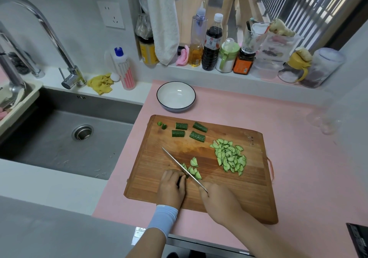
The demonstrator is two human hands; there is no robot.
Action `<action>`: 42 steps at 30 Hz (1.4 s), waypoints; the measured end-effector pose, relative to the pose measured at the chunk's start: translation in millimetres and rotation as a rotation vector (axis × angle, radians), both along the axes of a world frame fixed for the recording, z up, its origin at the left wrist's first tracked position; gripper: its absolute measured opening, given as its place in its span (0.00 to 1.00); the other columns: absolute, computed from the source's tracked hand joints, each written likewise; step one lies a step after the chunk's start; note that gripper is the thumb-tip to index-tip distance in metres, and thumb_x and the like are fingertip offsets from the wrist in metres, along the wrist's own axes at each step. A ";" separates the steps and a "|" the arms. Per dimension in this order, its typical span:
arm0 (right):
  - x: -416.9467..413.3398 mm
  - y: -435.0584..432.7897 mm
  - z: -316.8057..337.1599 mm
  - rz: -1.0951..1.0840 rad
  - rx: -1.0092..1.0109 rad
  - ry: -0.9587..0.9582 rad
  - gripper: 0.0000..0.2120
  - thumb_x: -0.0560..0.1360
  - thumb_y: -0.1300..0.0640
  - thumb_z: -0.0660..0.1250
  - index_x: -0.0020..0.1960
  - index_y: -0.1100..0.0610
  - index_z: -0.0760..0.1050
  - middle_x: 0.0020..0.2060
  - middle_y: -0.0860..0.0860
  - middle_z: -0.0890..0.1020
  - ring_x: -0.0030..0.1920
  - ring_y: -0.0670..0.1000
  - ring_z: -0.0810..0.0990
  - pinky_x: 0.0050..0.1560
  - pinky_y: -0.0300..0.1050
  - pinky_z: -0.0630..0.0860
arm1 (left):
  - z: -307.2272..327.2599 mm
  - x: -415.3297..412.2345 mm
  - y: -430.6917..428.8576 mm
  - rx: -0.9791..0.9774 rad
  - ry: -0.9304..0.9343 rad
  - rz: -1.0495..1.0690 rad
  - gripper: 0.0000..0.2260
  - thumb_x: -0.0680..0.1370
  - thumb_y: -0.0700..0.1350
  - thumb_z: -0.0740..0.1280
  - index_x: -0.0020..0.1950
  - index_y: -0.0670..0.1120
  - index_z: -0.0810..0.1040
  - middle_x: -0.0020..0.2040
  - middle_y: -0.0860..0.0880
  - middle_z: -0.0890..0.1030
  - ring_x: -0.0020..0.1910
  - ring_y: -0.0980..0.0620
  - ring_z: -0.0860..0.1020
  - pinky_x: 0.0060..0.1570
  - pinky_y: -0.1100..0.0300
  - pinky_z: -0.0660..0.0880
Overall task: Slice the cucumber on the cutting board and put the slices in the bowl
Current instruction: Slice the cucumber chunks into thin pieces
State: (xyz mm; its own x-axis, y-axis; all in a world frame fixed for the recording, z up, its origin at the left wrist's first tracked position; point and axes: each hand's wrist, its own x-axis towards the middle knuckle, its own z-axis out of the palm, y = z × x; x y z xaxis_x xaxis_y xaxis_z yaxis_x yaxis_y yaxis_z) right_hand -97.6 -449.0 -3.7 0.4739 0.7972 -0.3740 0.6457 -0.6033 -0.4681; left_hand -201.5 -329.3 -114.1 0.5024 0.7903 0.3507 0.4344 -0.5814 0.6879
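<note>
Head view, left hand (172, 188) fingers (175, 175) curled on ridged cucumber (186, 176), right hand (219, 200) gripping steel knife (179, 164), wooden board (229, 188)

I count four dark-green cucumber chunks (181, 126), two small green end nubs (160, 123), one white dark-rimmed ceramic bowl (175, 109), one steel knife (175, 161), one brown wooden cutting board (219, 188).

No text can be read anywhere. The dark sauce bottle (211, 44) has a white and red label, the orange jar (243, 65) and the yellow jar (147, 53) have printed labels, and the blue-capped white bottle (125, 68) has fine print, all too blurred to make out. Dark marks (250, 139) stamped on the cutting board (229, 194) and the print on a sticker (138, 232) at the counter's front edge are also illegible.
</note>
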 end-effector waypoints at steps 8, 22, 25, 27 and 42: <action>1.2 -22.9 -2.2 -0.016 0.049 0.020 0.19 0.83 0.51 0.57 0.33 0.46 0.62 0.27 0.46 0.70 0.29 0.47 0.68 0.29 0.40 0.61 | -3.1 -0.4 0.1 0.001 0.000 0.007 0.06 0.71 0.34 0.75 0.41 0.44 0.81 0.40 0.50 0.78 0.43 0.53 0.74 0.49 0.67 0.71; 4.8 -15.7 -3.4 -0.003 -0.024 -0.003 0.18 0.83 0.49 0.55 0.34 0.48 0.63 0.29 0.47 0.73 0.31 0.49 0.71 0.29 0.40 0.61 | -5.1 -1.2 1.3 -0.006 0.000 -0.009 0.06 0.71 0.34 0.74 0.42 0.43 0.82 0.41 0.50 0.79 0.44 0.53 0.75 0.52 0.71 0.68; 5.8 -8.7 -5.3 0.002 -0.035 0.012 0.18 0.83 0.50 0.55 0.34 0.48 0.63 0.28 0.47 0.72 0.31 0.50 0.71 0.29 0.42 0.62 | -6.6 -1.0 1.2 -0.002 -0.008 -0.006 0.06 0.72 0.34 0.74 0.42 0.43 0.82 0.41 0.50 0.79 0.44 0.53 0.76 0.53 0.72 0.67; 6.0 -2.8 -4.0 0.007 -0.044 0.023 0.18 0.83 0.50 0.55 0.33 0.47 0.63 0.28 0.46 0.72 0.31 0.50 0.71 0.28 0.41 0.61 | -6.9 -0.9 1.1 0.001 -0.013 -0.010 0.05 0.72 0.34 0.74 0.42 0.43 0.82 0.41 0.50 0.80 0.44 0.53 0.76 0.53 0.73 0.67; 3.1 -3.0 2.2 0.026 0.003 0.008 0.18 0.83 0.50 0.56 0.34 0.45 0.62 0.30 0.47 0.72 0.34 0.51 0.72 0.30 0.42 0.61 | -10.0 -1.8 0.8 -0.006 -0.014 -0.010 0.05 0.72 0.35 0.75 0.43 0.43 0.82 0.41 0.50 0.80 0.44 0.52 0.77 0.50 0.66 0.73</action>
State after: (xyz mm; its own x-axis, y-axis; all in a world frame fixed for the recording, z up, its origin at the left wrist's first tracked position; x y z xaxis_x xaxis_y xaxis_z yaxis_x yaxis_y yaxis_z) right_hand -94.5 -452.0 -1.5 0.4497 0.8106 -0.3750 0.6577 -0.5846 -0.4751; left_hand -203.4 -328.5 -124.1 0.5057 0.7871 0.3532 0.4189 -0.5819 0.6971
